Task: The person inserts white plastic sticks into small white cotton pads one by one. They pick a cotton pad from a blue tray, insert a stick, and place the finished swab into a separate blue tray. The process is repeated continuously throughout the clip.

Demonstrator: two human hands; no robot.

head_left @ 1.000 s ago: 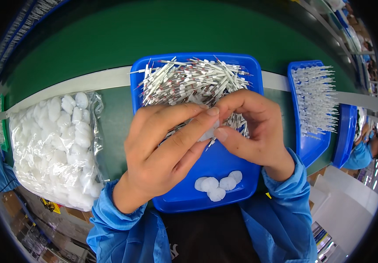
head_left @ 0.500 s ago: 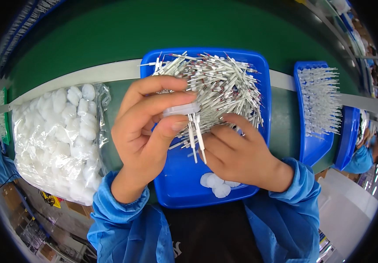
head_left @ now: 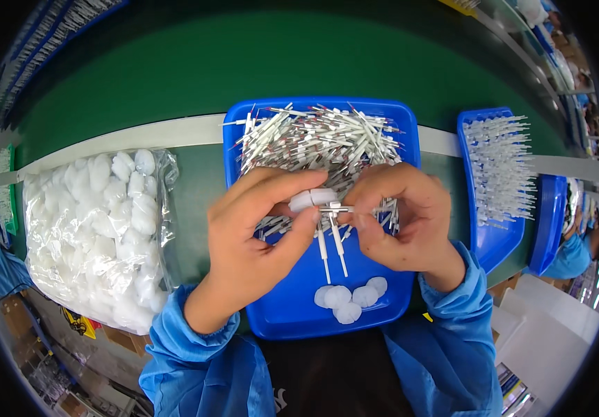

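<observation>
ok, left hand (head_left: 257, 219) pinches white discs (head_left: 303, 201), two thin pins (head_left: 323, 254) hanging below; right hand (head_left: 407, 219) grips another pin (head_left: 337, 208) crosswise, above blue tray (head_left: 275, 314). likely fitting pins to discs; next move calls for careful lining-up.

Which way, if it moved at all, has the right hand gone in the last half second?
Yes: judged against the blue tray, the right hand has moved toward the tray's far edge, away from the loose white discs.
</observation>
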